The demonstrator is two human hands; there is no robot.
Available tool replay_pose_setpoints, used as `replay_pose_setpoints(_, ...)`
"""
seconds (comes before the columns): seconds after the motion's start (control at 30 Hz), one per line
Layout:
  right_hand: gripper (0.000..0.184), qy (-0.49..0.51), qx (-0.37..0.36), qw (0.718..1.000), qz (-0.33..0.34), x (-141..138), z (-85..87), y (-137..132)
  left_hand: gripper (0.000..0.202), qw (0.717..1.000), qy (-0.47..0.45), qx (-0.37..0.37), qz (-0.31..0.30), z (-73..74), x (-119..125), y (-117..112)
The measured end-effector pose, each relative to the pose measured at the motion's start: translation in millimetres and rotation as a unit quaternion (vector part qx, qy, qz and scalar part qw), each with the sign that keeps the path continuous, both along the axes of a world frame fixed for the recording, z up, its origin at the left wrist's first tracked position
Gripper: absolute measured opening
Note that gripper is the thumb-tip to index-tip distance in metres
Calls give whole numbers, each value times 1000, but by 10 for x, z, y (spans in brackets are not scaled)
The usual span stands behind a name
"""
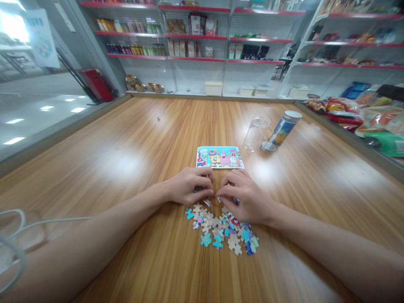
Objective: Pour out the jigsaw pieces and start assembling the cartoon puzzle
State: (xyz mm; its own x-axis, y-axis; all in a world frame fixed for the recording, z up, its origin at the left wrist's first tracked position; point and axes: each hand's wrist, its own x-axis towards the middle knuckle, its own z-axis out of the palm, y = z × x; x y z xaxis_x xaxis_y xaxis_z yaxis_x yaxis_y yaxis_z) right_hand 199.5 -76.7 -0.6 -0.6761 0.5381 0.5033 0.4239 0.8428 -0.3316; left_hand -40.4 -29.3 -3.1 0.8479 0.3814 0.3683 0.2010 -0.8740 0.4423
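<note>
Loose jigsaw puzzle pieces [206, 221] lie in a pile on the wooden table, some coloured side up and others showing bare backs. At the pile's upper left edge, my left hand [193, 185] is closed with curled fingers; whatever is inside its grip is hidden. A pale puzzle piece [207, 202] shows just under its thumb. My right hand [246, 195] faces it across a small gap, pinching a small puzzle piece [219, 199] at the fingertips. Just beyond both hands lies a cartoon picture card [220, 158], flat and facing up.
A clear open jar [256, 134] stands beyond the card to the right. Near it are a blue-labelled canister [285, 128] and a round metal lid [268, 146]. Packaged goods [375, 118] crowd the right edge. A white cable [47, 221] crosses the left; stocked shelves [195, 37] stand behind.
</note>
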Motion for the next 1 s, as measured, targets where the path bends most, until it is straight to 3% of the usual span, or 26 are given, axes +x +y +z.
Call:
replay_pose_setpoints(0.23,35,-48,-3,990,131,-20,85,-79,11,1000,-7,-16,-2,-4,11,4)
replay_pose_setpoints(0.7,35,-113,-34,985,124,-22,81,-89,11,997,-43,-56,-3,14,0,12)
replay_pose_setpoints(0.87,29,-93,-22,989,110,-29,63,-68,13,991,-97,-31,82,8,19,-3)
replay_pose_setpoints(1.0,24,-80,-13,991,102,-51,71,-77,13,974,-122,-30,187,5,-7,-236)
